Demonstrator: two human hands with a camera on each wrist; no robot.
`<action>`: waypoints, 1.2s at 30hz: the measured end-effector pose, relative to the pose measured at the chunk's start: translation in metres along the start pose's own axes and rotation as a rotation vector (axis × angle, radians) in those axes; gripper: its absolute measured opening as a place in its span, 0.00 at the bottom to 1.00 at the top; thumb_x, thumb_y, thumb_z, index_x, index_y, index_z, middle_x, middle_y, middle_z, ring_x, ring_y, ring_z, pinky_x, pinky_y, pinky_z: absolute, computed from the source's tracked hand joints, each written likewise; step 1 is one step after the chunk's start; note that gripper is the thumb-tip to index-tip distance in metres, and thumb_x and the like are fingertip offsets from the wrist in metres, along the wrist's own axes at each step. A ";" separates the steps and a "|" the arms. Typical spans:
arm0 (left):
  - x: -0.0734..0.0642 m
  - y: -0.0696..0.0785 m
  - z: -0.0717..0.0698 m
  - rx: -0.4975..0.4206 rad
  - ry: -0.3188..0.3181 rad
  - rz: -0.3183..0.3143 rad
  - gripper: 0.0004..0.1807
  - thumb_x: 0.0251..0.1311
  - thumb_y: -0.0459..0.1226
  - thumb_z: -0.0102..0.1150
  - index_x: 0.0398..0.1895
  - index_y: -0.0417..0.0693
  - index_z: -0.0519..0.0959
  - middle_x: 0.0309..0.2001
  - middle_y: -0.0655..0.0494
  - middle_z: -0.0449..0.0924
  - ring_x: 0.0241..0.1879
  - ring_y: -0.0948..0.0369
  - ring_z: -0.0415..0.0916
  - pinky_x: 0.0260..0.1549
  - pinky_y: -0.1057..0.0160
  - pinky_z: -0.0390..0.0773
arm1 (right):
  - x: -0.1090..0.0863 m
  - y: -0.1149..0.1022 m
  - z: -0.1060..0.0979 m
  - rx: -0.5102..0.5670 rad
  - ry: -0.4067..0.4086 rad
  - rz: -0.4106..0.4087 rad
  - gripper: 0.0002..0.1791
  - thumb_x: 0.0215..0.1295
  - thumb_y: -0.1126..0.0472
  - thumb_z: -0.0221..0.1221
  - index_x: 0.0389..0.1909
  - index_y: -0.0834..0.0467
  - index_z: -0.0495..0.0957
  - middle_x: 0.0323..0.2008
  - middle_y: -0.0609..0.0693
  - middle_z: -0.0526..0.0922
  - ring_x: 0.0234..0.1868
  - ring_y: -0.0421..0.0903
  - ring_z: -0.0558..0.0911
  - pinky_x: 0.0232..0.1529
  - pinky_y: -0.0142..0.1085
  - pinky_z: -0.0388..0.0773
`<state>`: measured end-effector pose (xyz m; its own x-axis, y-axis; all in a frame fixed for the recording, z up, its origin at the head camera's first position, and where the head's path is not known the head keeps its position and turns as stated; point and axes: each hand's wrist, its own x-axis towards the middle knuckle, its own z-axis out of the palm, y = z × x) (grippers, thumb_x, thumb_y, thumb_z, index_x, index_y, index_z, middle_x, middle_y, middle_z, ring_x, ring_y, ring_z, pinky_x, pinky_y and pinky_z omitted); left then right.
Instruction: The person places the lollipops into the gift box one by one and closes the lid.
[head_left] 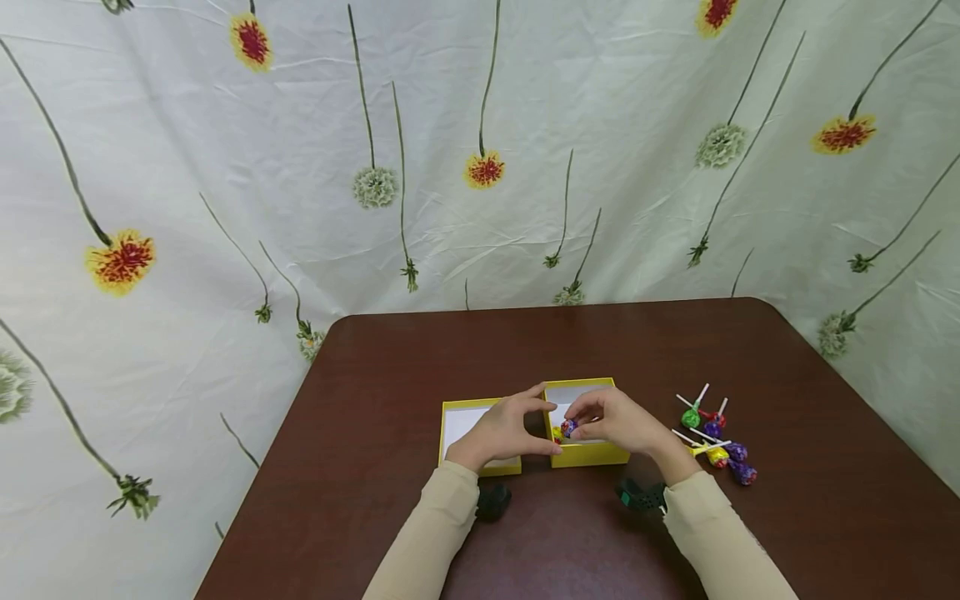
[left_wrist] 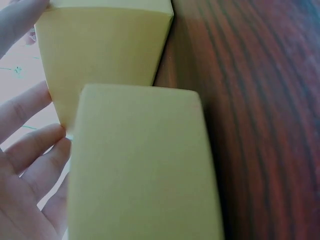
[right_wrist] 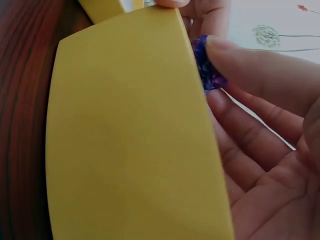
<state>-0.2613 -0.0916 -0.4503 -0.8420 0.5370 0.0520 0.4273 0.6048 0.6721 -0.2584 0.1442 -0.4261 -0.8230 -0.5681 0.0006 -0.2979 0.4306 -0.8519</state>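
Note:
In the head view my left hand (head_left: pixel 506 429) grips the left side of an open yellow box (head_left: pixel 592 456) with a white inside, thumb at its near corner. My right hand (head_left: pixel 618 423) reaches over that box and pinches a purple-wrapped lollipop (head_left: pixel 569 427) between thumb and fingers. The right wrist view has the same purple wrapper (right_wrist: pixel 204 65) just past the yellow wall (right_wrist: pixel 130 125), its stick hidden. A yellow-wrapped lollipop (head_left: pixel 557 434) lies inside the box by the left wall. In the left wrist view, left-hand fingers (left_wrist: pixel 37 145) touch the box side (left_wrist: pixel 105 45).
Left of the box sits a second shallow yellow box piece (head_left: pixel 502 469) with a white inside, partly under the left hand. Several lollipops (head_left: pixel 717 457) in green, purple and yellow wrappers lie loose to the right on the brown table (head_left: pixel 450 354). A flower-printed cloth (head_left: pixel 450 233) hangs behind.

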 end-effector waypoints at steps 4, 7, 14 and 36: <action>0.000 0.000 0.000 -0.013 0.000 0.000 0.39 0.51 0.56 0.74 0.65 0.50 0.78 0.78 0.50 0.57 0.75 0.49 0.61 0.67 0.46 0.70 | 0.005 0.003 0.002 -0.003 -0.034 0.004 0.08 0.62 0.66 0.67 0.41 0.63 0.84 0.37 0.54 0.86 0.36 0.43 0.82 0.38 0.31 0.82; 0.000 0.001 0.000 -0.004 0.000 0.002 0.39 0.51 0.56 0.74 0.65 0.50 0.78 0.78 0.50 0.57 0.75 0.49 0.61 0.67 0.46 0.71 | 0.008 0.005 0.003 -0.001 -0.053 0.003 0.07 0.63 0.67 0.66 0.41 0.64 0.85 0.37 0.55 0.87 0.34 0.43 0.81 0.37 0.31 0.82; -0.001 0.002 -0.001 0.007 -0.004 0.009 0.39 0.52 0.56 0.74 0.66 0.51 0.77 0.79 0.50 0.57 0.75 0.49 0.61 0.67 0.47 0.71 | 0.015 0.007 0.005 0.000 -0.105 0.016 0.07 0.64 0.70 0.63 0.41 0.65 0.85 0.35 0.55 0.86 0.30 0.42 0.78 0.33 0.30 0.79; -0.001 0.002 -0.001 0.004 -0.014 -0.007 0.39 0.51 0.55 0.74 0.66 0.52 0.77 0.79 0.52 0.56 0.75 0.51 0.61 0.67 0.48 0.71 | 0.017 0.012 0.008 0.044 -0.104 0.080 0.07 0.64 0.70 0.63 0.42 0.67 0.85 0.38 0.56 0.88 0.35 0.40 0.83 0.40 0.31 0.83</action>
<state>-0.2600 -0.0913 -0.4478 -0.8403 0.5409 0.0369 0.4227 0.6110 0.6693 -0.2719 0.1337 -0.4407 -0.7880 -0.6038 -0.1204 -0.2100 0.4474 -0.8693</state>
